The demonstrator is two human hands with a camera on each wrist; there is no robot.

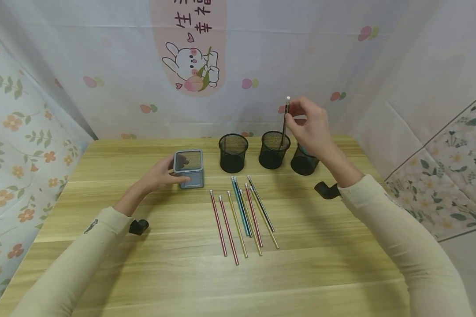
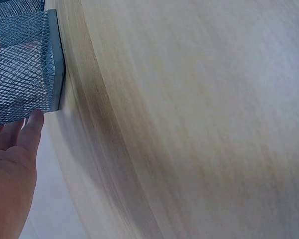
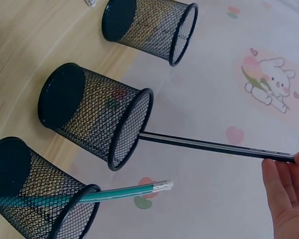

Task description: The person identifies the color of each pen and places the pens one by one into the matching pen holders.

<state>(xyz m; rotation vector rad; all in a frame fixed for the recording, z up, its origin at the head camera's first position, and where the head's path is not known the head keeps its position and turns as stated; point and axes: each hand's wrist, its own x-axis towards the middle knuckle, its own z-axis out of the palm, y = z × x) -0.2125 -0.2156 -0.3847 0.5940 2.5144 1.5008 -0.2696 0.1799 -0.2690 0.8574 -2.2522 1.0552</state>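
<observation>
My right hand pinches a black pencil near its white eraser end. The pencil's lower end dips just inside the rim of the middle black mesh cup. A teal pencil leans in the right-hand black mesh cup, which my right hand partly covers in the head view. At the left, my left hand grips a grey square mesh holder, thumb on its front and fingers round the far side. In the left wrist view, fingertips touch the mesh close to its grey edge.
Another black mesh cup stands between the grey holder and the middle cup. Several red, yellow, teal and black pencils lie spread on the wooden table. A printed curtain hangs behind the table's back edge.
</observation>
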